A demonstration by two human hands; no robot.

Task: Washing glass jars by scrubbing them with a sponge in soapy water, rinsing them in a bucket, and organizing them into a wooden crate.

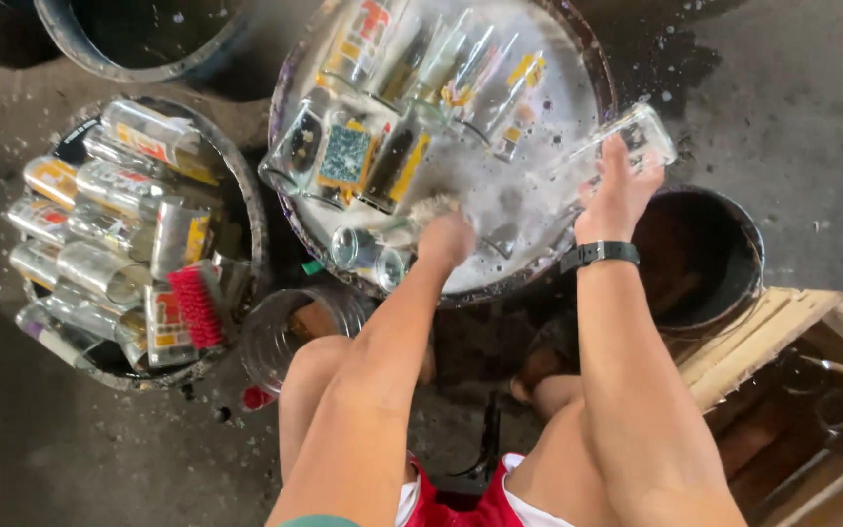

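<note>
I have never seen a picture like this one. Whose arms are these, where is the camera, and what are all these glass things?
There is no machine here. The camera sits on a person's head and looks down, so the two bare arms and knees are that person's own. The right hand, with a black wristband, holds a clear glass bottle above a large round tub of foamy water where more labelled bottles soak. The left hand reaches into the foam; what its fingers grip is hidden. To the left, a second tub is filled with bottles, with a red brush on top. A dark bucket and a wooden crate stand on the right.
</note>
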